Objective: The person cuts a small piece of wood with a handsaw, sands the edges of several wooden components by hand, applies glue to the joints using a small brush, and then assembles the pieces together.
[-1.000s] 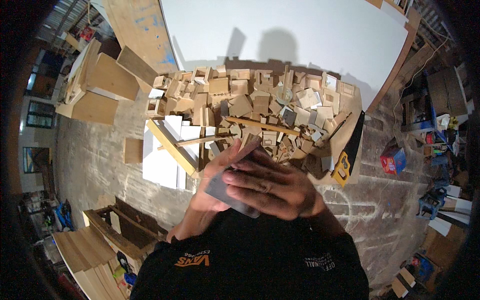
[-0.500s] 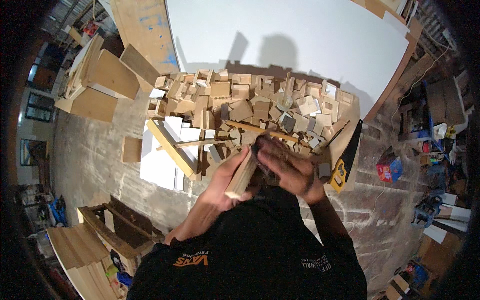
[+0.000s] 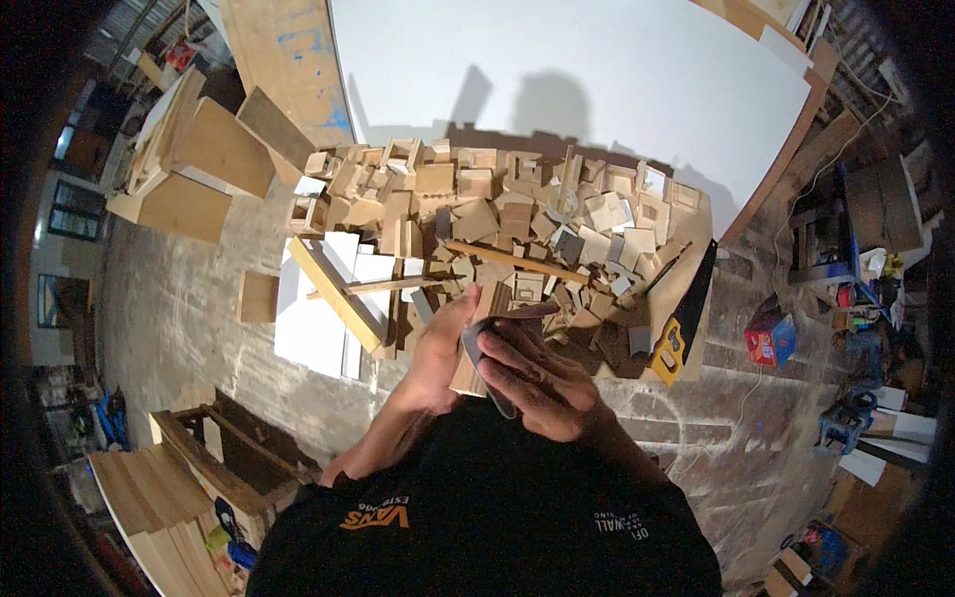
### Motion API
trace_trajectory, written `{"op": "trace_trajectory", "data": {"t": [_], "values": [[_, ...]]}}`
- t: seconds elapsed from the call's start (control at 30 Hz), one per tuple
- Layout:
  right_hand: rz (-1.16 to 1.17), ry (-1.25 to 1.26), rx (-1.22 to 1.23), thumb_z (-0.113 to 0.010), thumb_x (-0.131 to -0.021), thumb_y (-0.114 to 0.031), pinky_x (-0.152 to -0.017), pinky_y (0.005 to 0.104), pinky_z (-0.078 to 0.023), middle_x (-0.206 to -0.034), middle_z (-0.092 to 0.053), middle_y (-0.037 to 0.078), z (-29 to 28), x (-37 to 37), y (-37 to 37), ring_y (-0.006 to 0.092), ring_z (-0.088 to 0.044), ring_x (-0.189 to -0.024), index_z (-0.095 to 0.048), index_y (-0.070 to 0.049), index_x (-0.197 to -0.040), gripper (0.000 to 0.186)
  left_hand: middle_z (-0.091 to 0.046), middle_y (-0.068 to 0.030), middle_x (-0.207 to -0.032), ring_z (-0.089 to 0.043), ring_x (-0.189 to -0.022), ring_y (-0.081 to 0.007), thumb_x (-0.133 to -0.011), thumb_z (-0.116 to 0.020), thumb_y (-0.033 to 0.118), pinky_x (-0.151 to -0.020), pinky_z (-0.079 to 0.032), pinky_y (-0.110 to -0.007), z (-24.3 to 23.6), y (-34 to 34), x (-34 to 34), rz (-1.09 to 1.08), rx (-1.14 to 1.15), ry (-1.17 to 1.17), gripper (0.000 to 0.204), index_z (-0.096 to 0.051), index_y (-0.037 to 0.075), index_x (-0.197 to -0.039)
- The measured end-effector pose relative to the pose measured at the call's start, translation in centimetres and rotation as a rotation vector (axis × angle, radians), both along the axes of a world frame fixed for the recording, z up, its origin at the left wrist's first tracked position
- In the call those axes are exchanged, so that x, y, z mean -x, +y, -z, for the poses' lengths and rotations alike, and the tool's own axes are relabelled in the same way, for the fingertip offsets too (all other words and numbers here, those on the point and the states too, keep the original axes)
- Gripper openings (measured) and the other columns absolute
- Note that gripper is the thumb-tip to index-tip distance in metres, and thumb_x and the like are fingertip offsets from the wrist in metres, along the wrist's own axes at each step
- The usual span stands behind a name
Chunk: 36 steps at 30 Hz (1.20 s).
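My left hand is wrapped round a short piece of wood, held close in front of my black shirt. Under the fingers of my right hand is a bent, dark sheet of sandpaper, lying against the wood's side. The fingers press together over the sheet, which curls up at its edges. Just beyond both hands a pencil-thin wooden strip lies across a heap of small wooden blocks and offcuts. Part of the held wood is hidden by the sandpaper and right hand.
A handsaw with a yellow handle lies at the heap's right end. On the left, a yellow-edged wooden strip rests over white panels. A large white board stands behind the heap. Wooden boxes are at far left.
My right hand, blurred before, has moved down and nearer to me along the wood. The sandpaper now shows clearly, and the wood has turned more upright in my left hand.
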State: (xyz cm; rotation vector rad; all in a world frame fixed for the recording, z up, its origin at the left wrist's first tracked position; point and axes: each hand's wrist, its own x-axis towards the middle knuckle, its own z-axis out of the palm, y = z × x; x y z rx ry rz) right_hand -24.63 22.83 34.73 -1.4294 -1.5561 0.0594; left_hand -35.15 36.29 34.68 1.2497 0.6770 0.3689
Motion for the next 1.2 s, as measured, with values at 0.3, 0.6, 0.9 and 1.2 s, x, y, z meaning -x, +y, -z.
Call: {"op": "trace_trajectory", "data": {"t": [0.3, 0.6, 0.9, 1.2], "values": [[-0.089, 0.059, 0.131, -0.065, -0.079, 0.010, -0.097, 0.0376, -0.053, -0.130, -0.063, 0.016, 1.6, -2.2, -0.3, 0.0254, -0.062, -0.120, -0.062, -0.003, -0.128, 0.050, -0.059, -0.0041, -0.075, -0.057, -0.057, -0.0155, -0.101, -0.044, 0.053, -0.050, -0.048, -0.029, -0.2, 0.0, -0.8, -0.084, 0.527, 0.071, 0.048, -0.058, 0.008, -0.097], [0.395, 0.295, 0.168, -0.050, -0.078, 0.014, -0.096, 0.0358, -0.052, -0.130, -0.062, 0.016, 3.5, -4.5, -0.3, 0.0311, -0.060, -0.121, -0.055, -0.009, -0.136, 0.063, -0.057, -0.0051, -0.080, -0.056, -0.074, -0.0124, -0.104, -0.039, 0.048, -0.066, -0.046, -0.028, -0.4, -0.8, 0.1, -0.127, -0.178, 0.138, 0.048, -0.057, 0.004, -0.095], [0.246, 0.550, 0.171, -0.054, -0.096, -0.003, -0.092, 0.0338, -0.051, -0.130, -0.061, 0.022, 2.1, -1.1, 0.9, 0.0272, -0.063, -0.118, -0.054, -0.001, -0.137, 0.041, -0.048, -0.0041, -0.075, -0.044, -0.072, -0.0124, -0.108, -0.034, 0.029, -0.067, -0.040, -0.030, -1.4, -1.3, -0.9, -0.149, -0.478, 0.042, 0.035, -0.047, 0.001, -0.093], [0.250, 0.655, 0.308, -0.050, -0.099, -0.005, -0.092, 0.0336, -0.050, -0.128, -0.062, 0.023, 1.8, 0.7, 1.0, 0.0268, -0.064, -0.113, -0.052, 0.002, -0.137, 0.039, -0.056, -0.0239, -0.066, -0.059, -0.059, -0.0411, -0.106, -0.034, 0.030, -0.054, -0.046, -0.044, 2.5, -0.7, -1.7, -0.119, -0.763, 0.118, 0.036, -0.045, -0.004, -0.099]]}}
